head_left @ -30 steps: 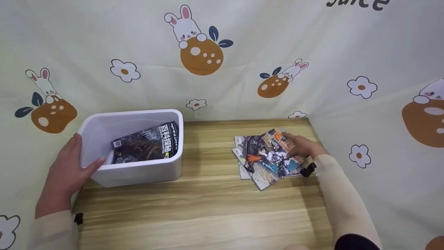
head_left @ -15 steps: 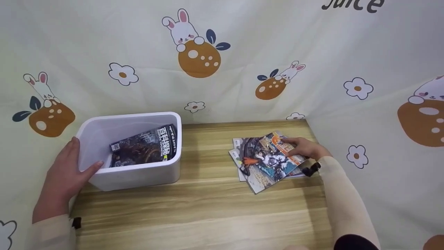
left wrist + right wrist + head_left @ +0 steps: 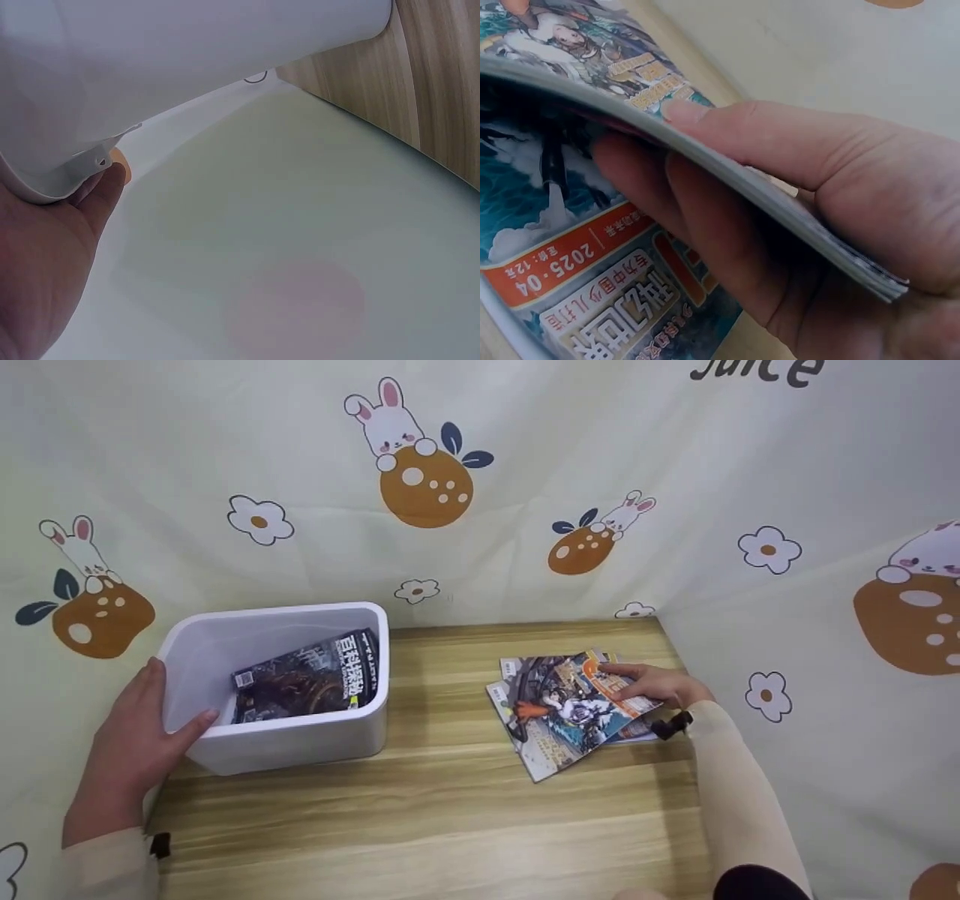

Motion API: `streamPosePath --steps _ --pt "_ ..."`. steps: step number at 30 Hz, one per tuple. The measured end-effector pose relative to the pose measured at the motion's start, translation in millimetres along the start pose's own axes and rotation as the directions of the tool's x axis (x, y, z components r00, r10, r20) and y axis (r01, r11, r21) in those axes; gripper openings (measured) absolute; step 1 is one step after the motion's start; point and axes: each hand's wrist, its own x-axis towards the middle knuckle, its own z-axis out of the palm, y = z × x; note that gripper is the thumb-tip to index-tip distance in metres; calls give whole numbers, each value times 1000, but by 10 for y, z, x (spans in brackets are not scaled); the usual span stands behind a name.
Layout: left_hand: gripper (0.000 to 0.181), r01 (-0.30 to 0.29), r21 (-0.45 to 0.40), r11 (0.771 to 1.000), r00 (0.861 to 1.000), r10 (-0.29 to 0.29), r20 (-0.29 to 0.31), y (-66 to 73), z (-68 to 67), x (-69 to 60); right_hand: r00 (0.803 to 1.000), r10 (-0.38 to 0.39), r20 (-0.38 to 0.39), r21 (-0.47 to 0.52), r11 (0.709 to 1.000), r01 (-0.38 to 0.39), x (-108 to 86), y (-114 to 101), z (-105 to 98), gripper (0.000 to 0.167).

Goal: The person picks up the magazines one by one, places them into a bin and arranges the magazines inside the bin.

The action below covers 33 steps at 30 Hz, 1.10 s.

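Note:
My left hand (image 3: 135, 742) holds the rim of a white plastic bin (image 3: 300, 746) at its left end, thumb over the front edge. Inside the bin lies a dark-covered magazine (image 3: 300, 679) with large white characters, propped at a slant. On the right, my right hand (image 3: 664, 686) pinches the top magazine (image 3: 581, 712) of a fanned pile by its right edge. The right wrist view shows the thumb above that edge and the fingers beneath, the edge raised over another magazine (image 3: 592, 300) with an orange band. The lower magazines are mostly covered.
Both bin and pile stand on a wood-grain tabletop (image 3: 435, 817), with bare wood between them. Pale cloth (image 3: 510, 435) printed with rabbits and oranges hangs behind and at both sides, close to the bin and to the right arm.
The top magazine has shifted slightly left on the pile, and a corner beneath it now shows at the upper right. My left hand keeps its hold on the bin. The head view has shifted a little.

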Motion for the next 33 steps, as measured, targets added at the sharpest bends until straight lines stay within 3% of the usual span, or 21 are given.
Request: streamPosePath --steps 10,14,17,23,29,33 --pt "115 1 -9 1000 1000 -1 5 16 -29 0 996 -51 -79 -30 998 49 -3 8 4 90" --pt "115 -6 -7 1000 1000 6 8 14 -34 -7 993 -20 -116 103 994 32 -13 7 72 90" --pt "115 -7 -3 1000 1000 7 9 14 -33 -8 990 -8 -141 235 971 41 8 16 147 90" --pt "115 -9 10 1000 1000 9 3 26 -25 -3 966 -129 -223 185 968 172 93 -2 266 89" --pt "116 -5 8 1000 1000 5 5 40 -33 -23 954 -120 -274 280 939 198 148 -109 396 90" --pt "116 -6 3 1000 1000 6 3 35 -36 -26 940 -148 -308 294 925 242 152 -208 472 91"
